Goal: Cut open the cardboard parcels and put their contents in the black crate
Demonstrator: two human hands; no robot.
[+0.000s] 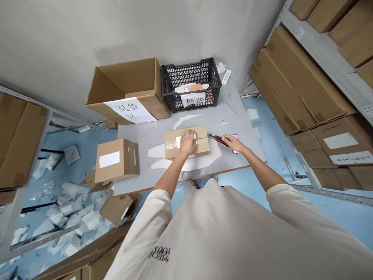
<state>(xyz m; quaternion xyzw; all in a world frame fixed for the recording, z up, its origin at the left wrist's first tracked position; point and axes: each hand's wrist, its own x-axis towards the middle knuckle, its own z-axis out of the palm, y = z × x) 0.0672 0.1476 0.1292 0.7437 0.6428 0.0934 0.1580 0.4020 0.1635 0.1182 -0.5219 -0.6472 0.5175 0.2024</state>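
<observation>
A small cardboard box (201, 133) lies on the grey table (233, 116), with clear tape and a white label (178, 141) on its top. My left hand (188, 143) rests on the box top, fingers spread over the label and holding nothing. To the right of the box, my right hand (234, 143) grips a red and black utility knife (217, 139). Its tip points at the box's right edge, where the tape seam ends; I cannot tell whether it touches. Partly under my right hand is a phone (236, 151) with a pink screen.
At the back stand a large open carton (99, 89) with a paper sign and a black plastic crate (215, 93) holding packages. A closed box (109, 161) sits at the table's left edge. A power strip (226, 77) lies back right. Loaded shelves (314, 46) flank the table; scraps (72, 206) litter the floor.
</observation>
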